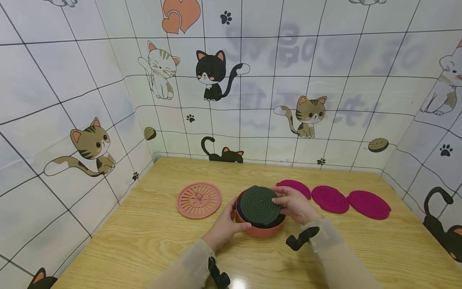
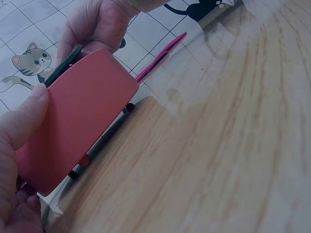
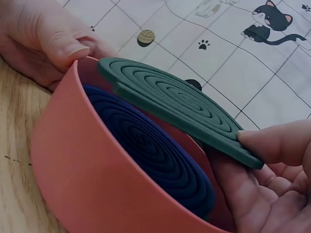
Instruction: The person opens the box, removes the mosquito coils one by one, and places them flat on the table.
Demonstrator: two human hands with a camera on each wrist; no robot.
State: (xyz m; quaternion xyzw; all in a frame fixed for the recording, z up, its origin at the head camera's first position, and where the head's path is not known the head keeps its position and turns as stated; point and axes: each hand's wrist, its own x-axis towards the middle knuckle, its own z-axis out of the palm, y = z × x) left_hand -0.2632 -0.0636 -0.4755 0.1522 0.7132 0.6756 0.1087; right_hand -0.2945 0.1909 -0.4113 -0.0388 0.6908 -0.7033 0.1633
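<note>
A coral-pink round tin (image 1: 261, 233) sits on the table between both hands. My left hand (image 1: 224, 228) grips its left side, the thumb along the outer wall. With thumb and fingers, my right hand (image 1: 296, 205) pinches the edge of a green mosquito coil (image 1: 260, 205). This coil is tilted over the tin's opening, its far side by the rim near the left hand, as the right wrist view shows. Below it, a dark blue mosquito coil (image 3: 146, 141) lies inside the tin. What is beneath the blue coil is mostly hidden.
Left of the tin lies a pink slotted round lid (image 1: 199, 200) with a small knob. Three magenta mosquito coils (image 1: 330, 199) lie in a row to the right on the wooden table (image 1: 162, 241). Cat-printed sheeting (image 1: 252, 120) encloses the table's back and sides.
</note>
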